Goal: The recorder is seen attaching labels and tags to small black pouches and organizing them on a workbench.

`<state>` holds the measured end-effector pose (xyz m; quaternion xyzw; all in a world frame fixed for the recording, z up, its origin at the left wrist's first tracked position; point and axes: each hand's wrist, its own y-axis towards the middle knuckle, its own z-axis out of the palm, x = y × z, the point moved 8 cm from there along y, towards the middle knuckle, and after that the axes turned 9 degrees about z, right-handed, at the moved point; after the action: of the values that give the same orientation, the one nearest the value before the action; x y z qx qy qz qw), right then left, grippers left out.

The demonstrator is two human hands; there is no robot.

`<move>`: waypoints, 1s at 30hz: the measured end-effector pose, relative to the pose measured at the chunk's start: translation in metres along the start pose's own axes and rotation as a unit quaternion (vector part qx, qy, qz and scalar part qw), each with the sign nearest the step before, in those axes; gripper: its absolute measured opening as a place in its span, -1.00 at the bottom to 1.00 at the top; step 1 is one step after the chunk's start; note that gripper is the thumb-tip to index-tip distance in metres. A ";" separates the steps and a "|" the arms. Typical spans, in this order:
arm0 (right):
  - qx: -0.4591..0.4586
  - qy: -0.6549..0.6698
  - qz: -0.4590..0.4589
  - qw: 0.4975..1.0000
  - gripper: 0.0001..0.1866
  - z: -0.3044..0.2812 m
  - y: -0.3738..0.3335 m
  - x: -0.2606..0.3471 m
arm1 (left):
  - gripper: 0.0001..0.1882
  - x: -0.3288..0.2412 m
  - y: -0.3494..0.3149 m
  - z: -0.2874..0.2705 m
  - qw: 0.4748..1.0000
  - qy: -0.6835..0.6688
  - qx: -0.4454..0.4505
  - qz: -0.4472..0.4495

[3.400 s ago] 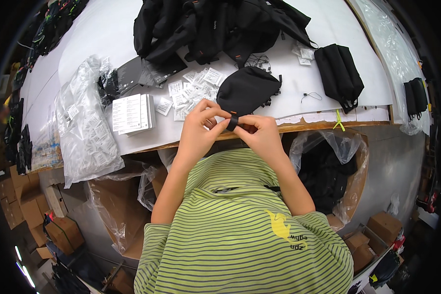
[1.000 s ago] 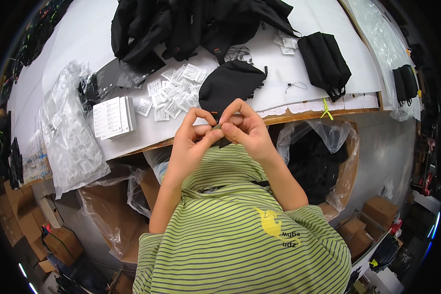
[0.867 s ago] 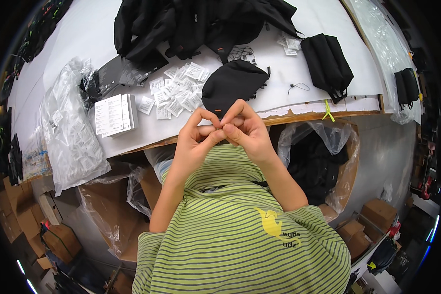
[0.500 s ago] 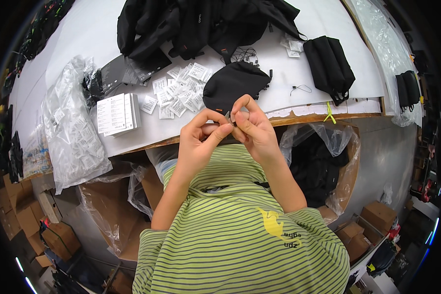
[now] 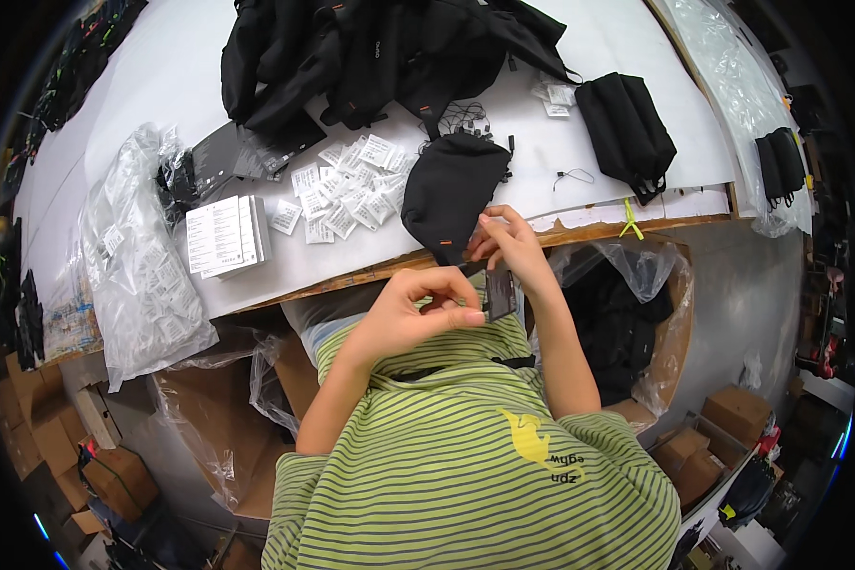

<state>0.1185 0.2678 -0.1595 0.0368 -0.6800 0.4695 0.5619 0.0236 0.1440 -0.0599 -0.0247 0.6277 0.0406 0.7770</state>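
My left hand (image 5: 418,313) has thumb and fingers closed on the edge of a small dark hang tag (image 5: 501,293), just past the table's front edge. My right hand (image 5: 515,249) is above the tag, its fingers bent together against the lower right side of a black pouch (image 5: 454,190). What those fingers pinch is too small to make out. The pouch slopes over the table's edge, a small orange label near its low end. Behind it is a tangle of thin black cords (image 5: 465,119). One loose looped cord (image 5: 574,177) lies farther right.
White printed packets (image 5: 356,195) lie heaped left of the pouch. Beside them stand a stack of white cards (image 5: 220,237) and a clear plastic bag of packets (image 5: 152,275). Black bags (image 5: 380,57) fill the table's back. Another black pouch (image 5: 627,133) is at right. Plastic-lined cartons (image 5: 214,408) stand below.
My hands have come apart, the left moving down and the right slightly right. A dark tag now shows between them. The pouch has turned and shifted toward me, over the table edge.
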 end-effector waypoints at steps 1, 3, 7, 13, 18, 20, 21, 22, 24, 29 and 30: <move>0.012 0.046 0.017 0.999 -0.76 0.003 0.000 -0.002 | -0.89 0.000 0.001 0.003 1.000 0.009 0.018 -0.003; 0.025 0.091 0.034 0.995 -0.75 0.006 0.001 -0.004 | -0.86 0.000 0.001 0.009 0.999 0.020 0.038 0.009; 0.071 0.268 0.036 0.960 -0.75 0.003 0.019 -0.018 | -0.85 -0.004 0.000 0.019 0.997 -0.005 0.078 0.026; -0.003 0.222 -0.012 0.975 -0.80 -0.002 0.008 0.004 | -0.89 -0.009 0.000 0.022 0.994 0.040 0.082 0.053; -0.090 -0.130 -0.204 0.966 -0.88 -0.006 -0.045 0.079 | -0.65 -0.060 -0.004 -0.019 0.857 0.415 -0.163 0.257; -0.090 -0.214 -0.206 0.951 -0.88 0.008 -0.070 0.103 | -0.63 -0.063 -0.003 -0.011 0.806 0.500 -0.138 0.287; -0.090 -0.298 -0.211 0.927 -0.87 0.018 -0.080 0.113 | -0.62 -0.068 -0.003 -0.001 0.743 0.579 -0.111 0.318; -0.088 -0.295 -0.210 0.928 -0.87 0.020 -0.084 0.116 | -0.62 -0.065 -0.004 -0.001 0.743 0.581 -0.109 0.315; -0.071 -0.345 -0.226 0.908 -0.86 0.029 -0.091 0.119 | -0.61 -0.062 -0.008 0.001 0.708 0.612 -0.116 0.333; -0.054 -0.342 -0.226 0.911 -0.84 0.034 -0.089 0.116 | -0.81 -0.063 -0.005 -0.008 0.757 0.570 -0.074 0.312; -0.053 -0.317 -0.232 0.918 -0.85 0.033 -0.087 0.117 | -0.81 -0.061 -0.005 -0.009 0.758 0.570 -0.072 0.310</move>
<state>0.1016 0.2525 -0.0119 0.3109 -0.8185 0.2532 0.4116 0.0021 0.1360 -0.0021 0.0966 0.9232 0.3024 0.2165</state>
